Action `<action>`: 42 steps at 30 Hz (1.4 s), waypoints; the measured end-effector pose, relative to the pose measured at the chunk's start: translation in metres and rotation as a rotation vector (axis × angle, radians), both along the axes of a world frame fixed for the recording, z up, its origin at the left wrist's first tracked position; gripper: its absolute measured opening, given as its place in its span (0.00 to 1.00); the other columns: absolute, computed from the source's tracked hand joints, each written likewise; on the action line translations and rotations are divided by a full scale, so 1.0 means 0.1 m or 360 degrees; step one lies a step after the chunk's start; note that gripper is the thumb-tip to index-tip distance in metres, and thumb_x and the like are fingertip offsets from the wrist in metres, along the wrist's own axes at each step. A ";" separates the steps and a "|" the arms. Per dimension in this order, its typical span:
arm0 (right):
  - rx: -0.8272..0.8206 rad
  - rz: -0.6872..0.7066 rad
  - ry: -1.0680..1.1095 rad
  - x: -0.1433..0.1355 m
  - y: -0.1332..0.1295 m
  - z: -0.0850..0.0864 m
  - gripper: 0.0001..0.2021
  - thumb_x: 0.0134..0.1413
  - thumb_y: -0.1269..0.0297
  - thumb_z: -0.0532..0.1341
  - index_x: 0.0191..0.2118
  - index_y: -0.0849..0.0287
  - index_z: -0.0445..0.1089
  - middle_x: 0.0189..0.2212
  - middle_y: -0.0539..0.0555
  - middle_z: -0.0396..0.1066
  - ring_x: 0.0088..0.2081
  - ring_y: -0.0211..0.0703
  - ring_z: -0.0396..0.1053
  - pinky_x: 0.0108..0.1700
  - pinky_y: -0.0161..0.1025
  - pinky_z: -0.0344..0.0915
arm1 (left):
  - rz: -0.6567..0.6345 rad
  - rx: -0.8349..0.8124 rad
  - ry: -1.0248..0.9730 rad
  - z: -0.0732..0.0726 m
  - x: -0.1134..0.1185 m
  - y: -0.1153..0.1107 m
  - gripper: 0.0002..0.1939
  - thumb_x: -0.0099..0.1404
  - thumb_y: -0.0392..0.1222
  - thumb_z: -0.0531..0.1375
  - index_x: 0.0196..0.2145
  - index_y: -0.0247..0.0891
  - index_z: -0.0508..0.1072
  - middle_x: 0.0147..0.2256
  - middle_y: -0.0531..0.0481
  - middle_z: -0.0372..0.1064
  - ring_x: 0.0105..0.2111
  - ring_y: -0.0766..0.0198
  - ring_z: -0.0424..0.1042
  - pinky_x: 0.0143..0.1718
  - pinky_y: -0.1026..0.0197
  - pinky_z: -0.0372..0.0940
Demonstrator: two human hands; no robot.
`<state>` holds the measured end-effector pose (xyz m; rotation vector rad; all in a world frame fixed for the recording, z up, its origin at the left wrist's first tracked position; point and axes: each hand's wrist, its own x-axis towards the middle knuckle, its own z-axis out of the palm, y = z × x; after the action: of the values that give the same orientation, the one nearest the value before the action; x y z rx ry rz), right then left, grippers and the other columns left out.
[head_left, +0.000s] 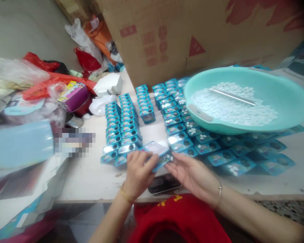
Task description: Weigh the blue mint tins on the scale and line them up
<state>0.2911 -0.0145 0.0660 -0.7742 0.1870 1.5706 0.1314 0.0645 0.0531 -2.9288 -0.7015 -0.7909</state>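
My left hand (pixel 141 170) is closed round the left side of a small blue tin (pixel 158 152), which has a pale panel on top. White pellets show at the tin's right end, beside the fingertips of my right hand (pixel 192 173). That hand grips the right corner, thumb above and fingers below. Under the tin, a small black device like a pocket scale (pixel 164 184) lies near the table edge. Rows of blue tins (pixel 129 125) stand to the left. More blue tins (pixel 176 119), several with white pellets on top, stand on the right.
A large turquoise basin (pixel 288 111) of white pellets (pixel 233 104) rests over the right-hand tins, a metal strip (pixel 233 96) lying inside. Behind stands a big cardboard box (pixel 162 33). Plastic bags (pixel 20 71), a purple box (pixel 76 96) and stacked cartons (pixel 38 189) crowd the left.
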 end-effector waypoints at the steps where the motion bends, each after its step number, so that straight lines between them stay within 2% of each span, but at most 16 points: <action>1: 0.0000 0.0021 -0.0030 0.02 -0.01 0.01 0.06 0.55 0.75 0.58 0.38 0.64 0.72 0.42 0.58 0.74 0.47 0.44 0.71 0.53 0.41 0.66 | 0.0012 -0.0083 -0.0030 -0.02 0.00 0.00 0.15 0.59 0.34 0.58 0.45 0.41 0.66 0.37 0.46 0.68 0.36 0.57 0.65 0.37 0.54 0.54; 6: 0.0031 0.0130 -0.0236 0.14 -0.07 0.03 0.05 0.52 0.72 0.63 0.36 0.66 0.73 0.40 0.60 0.74 0.44 0.44 0.72 0.51 0.39 0.67 | 0.0233 -0.0710 -0.0424 -0.08 0.03 0.08 0.16 0.60 0.41 0.61 0.45 0.40 0.64 0.39 0.48 0.66 0.40 0.59 0.66 0.42 0.56 0.60; 9: 0.0036 0.0271 -0.0322 0.21 -0.15 0.00 0.08 0.50 0.70 0.65 0.38 0.66 0.73 0.36 0.58 0.74 0.39 0.39 0.73 0.44 0.32 0.69 | 0.0401 -0.0923 -0.0596 -0.05 0.11 0.32 0.18 0.61 0.45 0.61 0.46 0.39 0.63 0.41 0.48 0.66 0.40 0.60 0.68 0.41 0.59 0.63; 11: 0.0040 0.0356 -0.0367 0.25 -0.22 -0.03 0.09 0.50 0.70 0.66 0.38 0.64 0.73 0.33 0.56 0.73 0.33 0.35 0.72 0.38 0.29 0.69 | 0.0457 -0.0844 -0.0535 -0.03 0.20 0.60 0.18 0.61 0.45 0.61 0.46 0.38 0.63 0.40 0.48 0.66 0.39 0.59 0.68 0.41 0.59 0.64; 13: 0.0088 0.0396 -0.0399 0.30 -0.29 -0.06 0.09 0.50 0.68 0.66 0.39 0.63 0.72 0.31 0.54 0.71 0.30 0.33 0.70 0.34 0.28 0.68 | 0.0443 -0.0697 -0.0323 -0.04 0.32 0.93 0.17 0.59 0.42 0.62 0.45 0.37 0.64 0.40 0.47 0.66 0.40 0.57 0.68 0.43 0.57 0.63; 17: 0.0146 0.0375 -0.0506 0.43 -0.47 -0.10 0.08 0.53 0.65 0.64 0.39 0.61 0.73 0.30 0.52 0.70 0.25 0.30 0.66 0.26 0.26 0.63 | 0.0381 -0.0588 0.0168 -0.20 0.60 1.55 0.18 0.58 0.40 0.62 0.44 0.35 0.64 0.41 0.43 0.65 0.41 0.54 0.67 0.44 0.55 0.63; 20: 0.0080 0.0299 -0.0606 0.56 -0.62 -0.13 0.08 0.54 0.63 0.64 0.40 0.59 0.73 0.30 0.51 0.70 0.24 0.30 0.65 0.25 0.27 0.62 | 0.0444 -0.0425 0.0459 -0.30 0.75 1.82 0.15 0.57 0.38 0.62 0.42 0.35 0.66 0.42 0.42 0.62 0.41 0.53 0.66 0.42 0.55 0.63; 22: 0.0019 0.0235 -0.0646 0.65 -0.71 -0.16 0.09 0.54 0.62 0.64 0.40 0.58 0.73 0.30 0.51 0.69 0.25 0.31 0.65 0.26 0.27 0.62 | 0.0490 -0.0281 0.0525 -0.29 0.80 1.86 0.14 0.57 0.37 0.62 0.41 0.34 0.67 0.43 0.40 0.60 0.43 0.50 0.64 0.42 0.54 0.62; 25: -0.0056 0.0172 -0.0684 0.74 -0.81 -0.22 0.10 0.53 0.61 0.64 0.41 0.57 0.72 0.32 0.51 0.70 0.27 0.32 0.65 0.27 0.28 0.62 | 0.0410 -0.0124 0.0379 -0.13 0.84 1.63 0.15 0.60 0.38 0.60 0.45 0.35 0.66 0.43 0.39 0.60 0.45 0.49 0.61 0.44 0.52 0.60; 26: -0.0074 0.0160 -0.0698 0.76 -0.84 -0.23 0.10 0.53 0.61 0.65 0.41 0.57 0.72 0.32 0.51 0.70 0.27 0.32 0.65 0.27 0.28 0.61 | 0.0292 -0.0118 0.0307 -0.07 0.86 1.48 0.14 0.61 0.39 0.59 0.46 0.36 0.65 0.44 0.40 0.60 0.45 0.51 0.62 0.45 0.52 0.59; 28: -0.0095 0.0146 -0.0734 0.78 -0.86 -0.27 0.12 0.52 0.59 0.65 0.41 0.57 0.71 0.31 0.51 0.69 0.26 0.31 0.64 0.25 0.28 0.60 | -0.0106 -0.0193 0.0225 0.04 0.89 1.07 0.11 0.65 0.42 0.56 0.44 0.38 0.66 0.44 0.42 0.61 0.45 0.55 0.62 0.46 0.53 0.59; 31: -0.0072 0.0170 -0.0770 0.77 -0.88 -0.30 0.13 0.52 0.58 0.65 0.41 0.58 0.71 0.31 0.51 0.69 0.24 0.31 0.64 0.22 0.28 0.58 | -0.0515 -0.0209 0.0385 0.01 0.97 0.41 0.12 0.65 0.48 0.56 0.42 0.39 0.68 0.47 0.44 0.62 0.45 0.54 0.62 0.45 0.51 0.58; 34: -0.0036 0.0196 -0.0775 0.76 -0.91 -0.32 0.13 0.52 0.57 0.64 0.41 0.58 0.70 0.31 0.52 0.69 0.23 0.31 0.63 0.22 0.28 0.58 | -0.0450 -0.0144 0.0540 -0.22 1.07 -0.05 0.14 0.62 0.51 0.59 0.39 0.38 0.69 0.50 0.42 0.61 0.48 0.51 0.61 0.46 0.49 0.58; 37: -0.0035 0.0181 -0.0791 0.74 -0.98 -0.36 0.13 0.51 0.57 0.65 0.41 0.59 0.70 0.32 0.52 0.69 0.25 0.31 0.64 0.23 0.28 0.58 | -0.0282 -0.0067 0.0514 -0.39 1.13 -0.25 0.04 0.63 0.41 0.58 0.34 0.38 0.69 0.53 0.44 0.60 0.52 0.52 0.59 0.49 0.49 0.56; 39: -0.0041 0.0170 -0.0810 0.72 -1.03 -0.41 0.14 0.51 0.57 0.65 0.40 0.59 0.71 0.32 0.53 0.70 0.26 0.31 0.64 0.24 0.28 0.59 | -0.0301 -0.0045 0.0501 -0.33 1.10 -0.30 0.02 0.65 0.37 0.56 0.34 0.38 0.69 0.53 0.45 0.60 0.53 0.53 0.58 0.50 0.49 0.56; 42: -0.0075 0.0180 -0.0807 0.70 -1.09 -0.46 0.14 0.49 0.57 0.67 0.39 0.59 0.72 0.32 0.53 0.71 0.27 0.33 0.66 0.26 0.28 0.61 | -0.0353 -0.0114 0.0568 0.01 0.96 -0.31 0.03 0.65 0.35 0.54 0.36 0.38 0.68 0.48 0.44 0.63 0.46 0.55 0.63 0.45 0.51 0.59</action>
<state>0.3607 -0.1236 0.0200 -1.2091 -0.1941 1.4277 0.2274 0.0333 0.0539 -3.1245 -0.3889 -0.2370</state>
